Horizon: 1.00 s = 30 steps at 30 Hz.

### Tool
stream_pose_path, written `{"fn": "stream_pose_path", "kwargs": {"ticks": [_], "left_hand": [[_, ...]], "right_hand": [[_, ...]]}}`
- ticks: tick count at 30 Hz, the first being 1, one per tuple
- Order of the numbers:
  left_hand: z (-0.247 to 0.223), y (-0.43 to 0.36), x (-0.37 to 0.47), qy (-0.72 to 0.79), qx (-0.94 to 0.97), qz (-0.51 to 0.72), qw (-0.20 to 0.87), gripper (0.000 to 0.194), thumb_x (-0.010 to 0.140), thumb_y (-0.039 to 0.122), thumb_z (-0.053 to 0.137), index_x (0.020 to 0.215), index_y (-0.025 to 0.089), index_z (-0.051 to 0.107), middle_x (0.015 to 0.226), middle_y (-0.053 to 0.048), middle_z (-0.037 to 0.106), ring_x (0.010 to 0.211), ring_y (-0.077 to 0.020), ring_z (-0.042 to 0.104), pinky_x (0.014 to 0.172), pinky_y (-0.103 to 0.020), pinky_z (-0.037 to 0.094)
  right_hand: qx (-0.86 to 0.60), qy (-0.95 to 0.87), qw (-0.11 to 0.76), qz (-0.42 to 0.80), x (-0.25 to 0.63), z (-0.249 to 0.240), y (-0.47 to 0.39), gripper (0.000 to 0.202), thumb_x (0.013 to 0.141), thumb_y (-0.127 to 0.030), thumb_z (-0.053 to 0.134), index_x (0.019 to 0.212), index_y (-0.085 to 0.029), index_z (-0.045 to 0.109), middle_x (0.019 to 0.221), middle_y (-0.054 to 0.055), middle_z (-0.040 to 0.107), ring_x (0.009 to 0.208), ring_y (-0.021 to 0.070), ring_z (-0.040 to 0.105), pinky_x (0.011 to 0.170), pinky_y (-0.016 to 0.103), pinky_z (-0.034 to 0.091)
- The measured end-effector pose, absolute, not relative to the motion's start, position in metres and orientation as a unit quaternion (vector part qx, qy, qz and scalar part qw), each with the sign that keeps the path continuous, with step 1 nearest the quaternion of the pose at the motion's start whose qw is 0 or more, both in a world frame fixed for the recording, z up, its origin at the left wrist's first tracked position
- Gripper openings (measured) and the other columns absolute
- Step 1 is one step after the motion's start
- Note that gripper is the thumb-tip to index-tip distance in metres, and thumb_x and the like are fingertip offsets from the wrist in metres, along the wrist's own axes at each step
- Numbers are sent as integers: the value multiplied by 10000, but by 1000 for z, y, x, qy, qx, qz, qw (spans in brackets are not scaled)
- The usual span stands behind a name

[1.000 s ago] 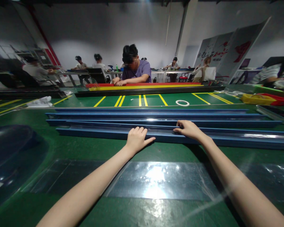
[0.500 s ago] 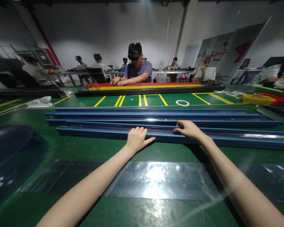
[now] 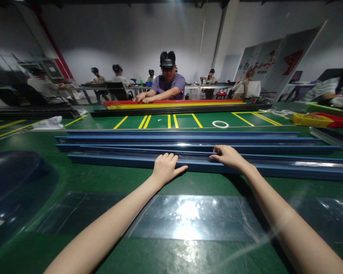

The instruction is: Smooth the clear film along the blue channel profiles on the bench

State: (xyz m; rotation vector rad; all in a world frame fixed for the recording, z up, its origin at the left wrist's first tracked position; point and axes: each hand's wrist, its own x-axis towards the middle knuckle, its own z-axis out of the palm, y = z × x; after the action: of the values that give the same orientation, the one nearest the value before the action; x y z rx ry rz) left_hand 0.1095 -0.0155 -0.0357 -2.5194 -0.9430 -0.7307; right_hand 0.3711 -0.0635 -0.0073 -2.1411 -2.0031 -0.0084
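A long blue channel-shaped strip point(image 3: 125, 160) lies nearest me across the green table. My left hand point(image 3: 166, 168) is hooked over its near wall, fingers bent into the channel and thumb stretched to the right along the outer face. To the right, my right hand point(image 3: 227, 156) curls over the same strip, thumb and fingers bent round toward the far wall; its fingertips are partly hidden. Just behind, more blue strips point(image 3: 125, 140) lie nearly parallel, and the front strip's left part sits close against them. Clear film point(image 3: 160, 217) lies flat under my forearms.
A dark blue curved object point(image 3: 14, 179) stands at left. Beyond are a white ring point(image 3: 220, 124), a crumpled white cloth point(image 3: 49, 123) and yellow and red trays point(image 3: 311, 119). Across the table a person point(image 3: 168, 82) handles red, yellow and black strips point(image 3: 174, 105).
My hands and the blue strips stay where they were. The person opposite has raised their head and shifted slightly to the right.
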Motion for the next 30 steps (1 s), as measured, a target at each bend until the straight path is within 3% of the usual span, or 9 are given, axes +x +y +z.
{"fn": "stream_pose_path", "kwargs": {"ticks": [30], "left_hand": [[-37, -14, 109, -325, -890, -266, 178, 481, 796, 590, 339, 737, 168, 562, 714, -47, 588, 708, -181, 518, 601, -297, 302]], "right_hand": [[-728, -678, 101, -6, 370, -7, -64, 249, 719, -431, 499, 749, -187, 538, 788, 66, 627, 715, 193, 554, 565, 247, 349]]}}
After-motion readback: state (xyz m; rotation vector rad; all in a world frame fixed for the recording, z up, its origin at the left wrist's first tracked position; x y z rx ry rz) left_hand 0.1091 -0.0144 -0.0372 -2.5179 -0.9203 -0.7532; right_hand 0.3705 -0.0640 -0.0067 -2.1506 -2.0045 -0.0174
